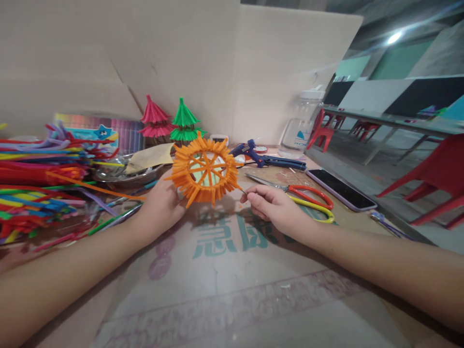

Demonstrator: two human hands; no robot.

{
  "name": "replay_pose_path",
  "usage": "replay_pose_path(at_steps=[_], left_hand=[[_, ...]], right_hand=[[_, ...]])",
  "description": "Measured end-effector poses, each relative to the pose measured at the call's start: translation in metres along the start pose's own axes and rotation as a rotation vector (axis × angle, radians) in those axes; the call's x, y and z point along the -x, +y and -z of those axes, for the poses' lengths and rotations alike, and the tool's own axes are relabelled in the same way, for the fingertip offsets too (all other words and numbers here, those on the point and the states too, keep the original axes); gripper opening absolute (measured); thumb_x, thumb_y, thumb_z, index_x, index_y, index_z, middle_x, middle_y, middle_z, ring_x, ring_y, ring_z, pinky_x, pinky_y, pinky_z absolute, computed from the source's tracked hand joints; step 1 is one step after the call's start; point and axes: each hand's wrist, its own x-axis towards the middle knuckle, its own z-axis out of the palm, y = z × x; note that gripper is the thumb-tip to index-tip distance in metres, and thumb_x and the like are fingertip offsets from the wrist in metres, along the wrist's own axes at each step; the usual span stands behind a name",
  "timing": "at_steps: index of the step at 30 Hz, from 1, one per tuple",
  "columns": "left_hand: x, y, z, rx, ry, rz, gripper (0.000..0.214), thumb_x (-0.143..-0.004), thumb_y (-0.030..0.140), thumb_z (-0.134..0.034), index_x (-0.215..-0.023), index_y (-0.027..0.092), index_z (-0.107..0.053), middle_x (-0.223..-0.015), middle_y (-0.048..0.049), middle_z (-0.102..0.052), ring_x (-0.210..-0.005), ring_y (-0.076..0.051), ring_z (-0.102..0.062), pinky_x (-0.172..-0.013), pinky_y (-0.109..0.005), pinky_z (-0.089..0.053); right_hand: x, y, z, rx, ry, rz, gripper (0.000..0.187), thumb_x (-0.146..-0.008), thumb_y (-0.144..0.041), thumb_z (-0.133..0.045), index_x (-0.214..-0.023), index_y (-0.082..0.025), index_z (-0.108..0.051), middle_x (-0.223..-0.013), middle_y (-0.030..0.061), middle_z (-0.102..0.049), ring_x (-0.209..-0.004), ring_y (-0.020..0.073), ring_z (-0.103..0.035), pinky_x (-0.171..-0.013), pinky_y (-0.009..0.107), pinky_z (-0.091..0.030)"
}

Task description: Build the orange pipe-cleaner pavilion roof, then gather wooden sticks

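Above the board (pixel 217 299), the orange wheel (pixel 209 170) is held by the curled left hand (pixel 162 205); an edge strand (pixel 244 191), pinched in the right hand (pixel 266 205), is seemingly being adjusted; steadiness is needed.

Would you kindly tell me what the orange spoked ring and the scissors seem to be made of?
The orange spoked ring looks matte and fuzzy, probably pipe cleaners, given its soft-edged strands. The scissors seem to have metal blades, grey with a dull sheen; their bright, smooth handles are perhaps plastic.
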Motion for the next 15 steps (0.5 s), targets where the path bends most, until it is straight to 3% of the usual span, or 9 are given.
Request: replay_pose_path(at_steps=[15], left_hand=[[-0.0012, 0.0014, 0.0009, 0.000, 0.014, -0.015, 0.030, -0.096, 0.020, -0.048, -0.113, 0.014, -0.072, -0.127, -0.0161, -0.073, -0.122, -0.036, -0.064, -0.108, -0.058, -0.055]], right_hand=[[-0.0003, -0.0006, 0.0003, -0.010, -0.018, 0.012, 0.041, -0.091, -0.059, -0.064, -0.094, -0.018, -0.066, -0.060, -0.0073, -0.040, -0.054, 0.0117, -0.036, -0.052, 0.027, -0.027]])
